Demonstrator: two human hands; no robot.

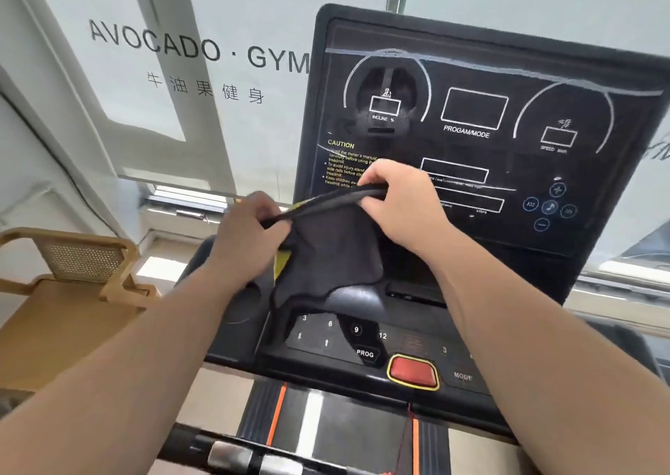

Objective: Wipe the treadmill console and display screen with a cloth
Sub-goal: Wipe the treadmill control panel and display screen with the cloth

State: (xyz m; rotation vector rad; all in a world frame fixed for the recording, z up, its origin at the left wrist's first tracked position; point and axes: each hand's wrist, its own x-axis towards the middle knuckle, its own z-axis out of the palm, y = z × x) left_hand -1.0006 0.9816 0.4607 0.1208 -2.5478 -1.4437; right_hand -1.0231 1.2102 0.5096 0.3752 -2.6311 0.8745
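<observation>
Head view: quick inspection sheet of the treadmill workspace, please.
Surface: display screen dark, unlit; console keys below it partly hidden behind the cloth.
Job's things: cloth, dark with a yellow patch, stretched before the lower screen.
Clutter: nothing seen.
Hands: left hand and right hand both grip the cloth's top edge.
Cables: thin red cord hangs under the red button; dark cable runs along the left wall.
Surroundings: lettered window behind; wooden chair at left.

The cloth (333,253) hung between left hand (250,231) and right hand (395,202), before display screen (475,112); keypad (362,340) nearer; chair (72,311) at left.
</observation>
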